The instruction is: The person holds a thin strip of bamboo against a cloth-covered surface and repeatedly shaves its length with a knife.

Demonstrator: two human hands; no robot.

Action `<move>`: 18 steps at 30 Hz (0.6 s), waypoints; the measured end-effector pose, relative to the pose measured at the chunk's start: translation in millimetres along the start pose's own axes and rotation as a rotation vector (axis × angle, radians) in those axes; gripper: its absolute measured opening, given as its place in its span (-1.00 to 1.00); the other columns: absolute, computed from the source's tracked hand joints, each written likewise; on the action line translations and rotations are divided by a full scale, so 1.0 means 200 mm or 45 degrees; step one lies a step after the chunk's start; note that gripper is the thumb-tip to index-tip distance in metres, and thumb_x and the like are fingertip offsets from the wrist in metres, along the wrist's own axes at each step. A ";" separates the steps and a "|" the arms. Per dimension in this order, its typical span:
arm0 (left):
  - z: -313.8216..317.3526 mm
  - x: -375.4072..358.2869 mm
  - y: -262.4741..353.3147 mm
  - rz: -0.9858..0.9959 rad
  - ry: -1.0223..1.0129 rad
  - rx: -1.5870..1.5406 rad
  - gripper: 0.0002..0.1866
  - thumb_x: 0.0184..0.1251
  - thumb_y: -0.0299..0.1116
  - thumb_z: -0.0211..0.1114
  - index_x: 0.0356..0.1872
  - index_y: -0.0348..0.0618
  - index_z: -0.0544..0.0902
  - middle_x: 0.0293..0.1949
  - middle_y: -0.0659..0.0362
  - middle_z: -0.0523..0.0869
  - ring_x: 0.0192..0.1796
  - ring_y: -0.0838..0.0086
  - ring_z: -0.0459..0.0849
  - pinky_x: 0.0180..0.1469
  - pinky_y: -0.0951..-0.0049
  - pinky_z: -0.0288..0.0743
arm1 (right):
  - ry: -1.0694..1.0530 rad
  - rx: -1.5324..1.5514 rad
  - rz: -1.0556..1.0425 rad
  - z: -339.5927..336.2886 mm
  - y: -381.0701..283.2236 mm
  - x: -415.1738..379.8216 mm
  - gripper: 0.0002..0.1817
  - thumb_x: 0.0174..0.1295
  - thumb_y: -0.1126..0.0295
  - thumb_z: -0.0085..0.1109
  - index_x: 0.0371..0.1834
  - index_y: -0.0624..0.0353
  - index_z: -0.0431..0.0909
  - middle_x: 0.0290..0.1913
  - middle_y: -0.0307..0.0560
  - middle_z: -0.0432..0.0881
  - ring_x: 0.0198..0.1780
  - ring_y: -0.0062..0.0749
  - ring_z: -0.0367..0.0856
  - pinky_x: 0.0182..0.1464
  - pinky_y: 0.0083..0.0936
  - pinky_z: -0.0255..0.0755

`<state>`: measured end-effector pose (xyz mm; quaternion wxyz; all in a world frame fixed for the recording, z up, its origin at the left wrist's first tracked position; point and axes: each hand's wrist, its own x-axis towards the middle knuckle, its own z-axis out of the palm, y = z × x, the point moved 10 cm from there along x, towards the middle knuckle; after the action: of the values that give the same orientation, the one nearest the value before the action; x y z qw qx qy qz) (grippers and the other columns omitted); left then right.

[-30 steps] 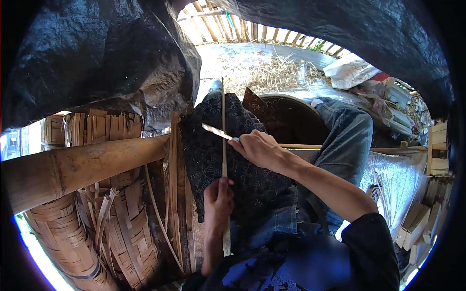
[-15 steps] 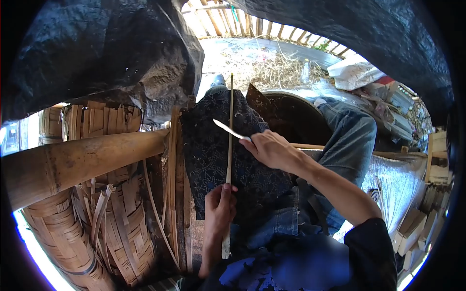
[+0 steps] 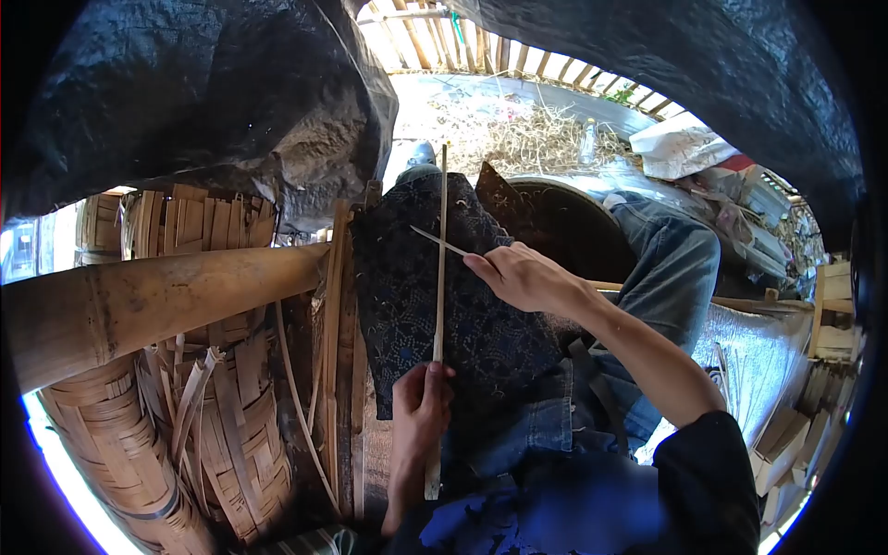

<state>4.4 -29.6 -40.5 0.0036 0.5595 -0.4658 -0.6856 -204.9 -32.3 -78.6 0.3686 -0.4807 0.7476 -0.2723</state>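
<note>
A long thin bamboo strip [image 3: 442,305] stands lengthwise over a dark patterned cloth [image 3: 393,296] spread on the person's lap. My left hand [image 3: 422,407] is closed round the strip's lower part, thumb on top, and the strip's wide end shows below it. From the right, my right hand [image 3: 527,277] grips a knife [image 3: 433,238]; its handle is mostly hidden in the fingers. The blade points up and left and crosses the strip above its middle, seen nearly edge-on.
A thick bamboo pole [image 3: 166,301] juts in from the left above woven bamboo baskets [image 3: 111,444]. Dark sheeting [image 3: 203,102] hangs overhead. Beyond the cloth is a round dark container [image 3: 564,222]. Wood blocks [image 3: 782,444] lie at right.
The knife blade has turned from showing its flat side to nearly edge-on and sits a little flatter across the strip. The view has shifted slightly.
</note>
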 end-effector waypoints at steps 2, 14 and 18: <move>0.02 0.01 0.01 0.018 -0.030 0.076 -0.67 0.51 -0.18 0.00 -0.30 -0.25 0.53 -0.67 0.37 0.33 -0.72 0.78 0.20 -0.72 0.68 0.06 | 0.058 -0.038 -0.037 -0.01 -0.01 -0.01 -0.32 0.47 0.04 -0.24 -0.78 0.26 0.40 -0.76 0.18 0.43 -0.67 0.02 0.51 -0.50 -0.14 0.41; -0.07 -0.25 -0.10 -0.207 0.044 -0.061 -0.69 0.50 -0.17 0.01 -0.32 -0.21 0.51 -0.66 0.39 0.32 -0.66 0.79 0.21 -0.66 0.70 0.03 | 0.042 0.015 0.026 0.01 0.19 0.25 -0.36 0.49 0.09 -0.30 -0.72 0.26 0.39 -0.79 0.09 0.41 -0.75 -0.06 0.46 -0.64 -0.18 0.33; -0.04 -0.15 -0.13 -0.195 -0.006 -0.168 -0.69 0.50 -0.15 0.01 -0.32 -0.18 0.51 -0.65 0.40 0.31 -0.66 0.80 0.21 -0.66 0.71 0.03 | 0.140 0.037 0.023 -0.12 0.06 0.19 -0.50 0.49 0.13 -0.27 -0.52 0.29 0.35 -0.79 0.05 0.34 -0.77 -0.10 0.38 -0.62 -0.18 0.26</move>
<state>35.3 -4.4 -33.3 -0.0131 0.5902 -0.3756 -0.7144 -239.9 -61.2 -84.8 0.3365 -0.4530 0.7669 -0.3057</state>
